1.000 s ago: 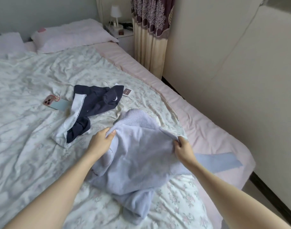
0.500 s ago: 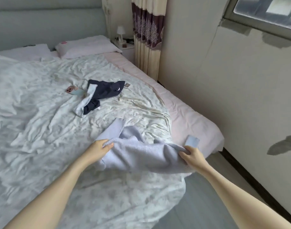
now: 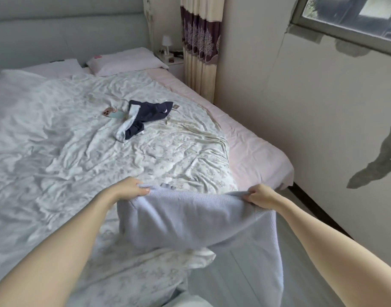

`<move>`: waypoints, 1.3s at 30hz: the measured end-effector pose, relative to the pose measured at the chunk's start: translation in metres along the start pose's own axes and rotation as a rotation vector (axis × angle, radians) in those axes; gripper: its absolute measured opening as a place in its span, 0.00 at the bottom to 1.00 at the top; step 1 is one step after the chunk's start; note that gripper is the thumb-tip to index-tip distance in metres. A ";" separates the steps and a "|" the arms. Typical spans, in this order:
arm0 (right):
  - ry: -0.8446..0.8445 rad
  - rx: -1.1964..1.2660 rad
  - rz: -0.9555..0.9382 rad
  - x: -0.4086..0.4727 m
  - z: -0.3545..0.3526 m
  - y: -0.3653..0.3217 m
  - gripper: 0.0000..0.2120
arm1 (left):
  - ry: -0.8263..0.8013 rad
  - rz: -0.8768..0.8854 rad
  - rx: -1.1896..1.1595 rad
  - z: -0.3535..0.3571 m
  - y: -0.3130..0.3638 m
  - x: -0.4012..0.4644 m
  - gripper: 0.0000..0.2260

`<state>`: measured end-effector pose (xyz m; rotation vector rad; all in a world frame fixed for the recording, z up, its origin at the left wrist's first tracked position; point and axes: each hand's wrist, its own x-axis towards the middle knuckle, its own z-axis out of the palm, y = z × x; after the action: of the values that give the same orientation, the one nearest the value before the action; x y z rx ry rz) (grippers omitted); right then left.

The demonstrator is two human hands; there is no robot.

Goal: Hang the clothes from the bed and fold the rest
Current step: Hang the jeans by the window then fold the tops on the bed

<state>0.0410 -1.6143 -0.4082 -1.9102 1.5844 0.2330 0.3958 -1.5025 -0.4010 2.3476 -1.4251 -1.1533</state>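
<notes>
Your left hand (image 3: 132, 189) grips the top edge of the pale lilac-blue knitted sweater (image 3: 190, 220), fingers curled over the hem, thumb pinching from below. That pinch looks set at one corner so the knit hangs flat, not bunched.

The sweater is stretched between both hands, lifted at the near right corner of the bed, its lower part draping down over the crumpled white floral duvet (image 3: 79, 138) edge and toward the floor. Holding it spread by two points reads as sizing it up: hang or fold, can't tell which yet.

Further back, mid-bed, the navy garment with white lace trim (image 3: 143, 114) lies crumpled, untouched, well apart from your hands; judged next in line. Just beside it on its left lies a pink-cased phone on a teal card or pouch (image 3: 111, 113); a small dark tag (image 3: 175, 106) lies at its right end. Keep those out of the way when you grab the navy piece.

Your right hand (image 3: 260, 193) clamps the sweater's other top corner, fingers curled tight on the knit, knuckles up. Even tension both sides keeps it from sagging.

Far right, the pink fitted sheet (image 3: 252, 151) shows bare along the bed edge.
</notes>
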 end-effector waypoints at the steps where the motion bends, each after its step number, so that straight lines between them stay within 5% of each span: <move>1: 0.112 0.017 -0.001 0.006 -0.006 -0.008 0.13 | 0.074 -0.003 0.014 -0.009 0.004 0.007 0.08; 6: 0.628 0.061 0.003 0.043 -0.074 -0.064 0.09 | 0.572 -0.036 0.103 -0.073 0.050 0.043 0.08; 9: 0.886 0.135 -0.028 0.069 -0.132 -0.111 0.11 | 0.854 0.021 -0.086 -0.137 0.099 0.069 0.09; 14: 1.107 0.419 -0.042 0.084 -0.218 -0.172 0.13 | 1.018 0.370 -0.443 -0.236 0.165 0.085 0.09; 18: 1.134 0.601 -0.240 0.098 -0.245 -0.186 0.11 | 1.116 0.633 -0.381 -0.274 0.169 0.090 0.11; 22: 1.047 0.581 -0.333 0.116 -0.207 -0.172 0.09 | 1.018 0.635 -0.218 -0.255 0.122 0.109 0.13; 30: 0.530 0.406 -0.180 0.157 -0.015 -0.080 0.08 | 0.539 0.278 -0.054 -0.078 -0.023 0.142 0.13; 35: -0.085 -0.020 0.187 0.141 0.105 0.007 0.14 | -0.145 -0.128 0.268 0.038 -0.107 0.129 0.13; 39: -0.049 -0.067 0.146 0.135 0.137 0.022 0.16 | -0.140 -0.163 0.279 0.076 -0.123 0.128 0.14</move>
<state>0.0902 -1.6485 -0.5922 -1.8253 1.7040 0.3968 0.4597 -1.5223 -0.5821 2.6627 -1.5542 -1.2541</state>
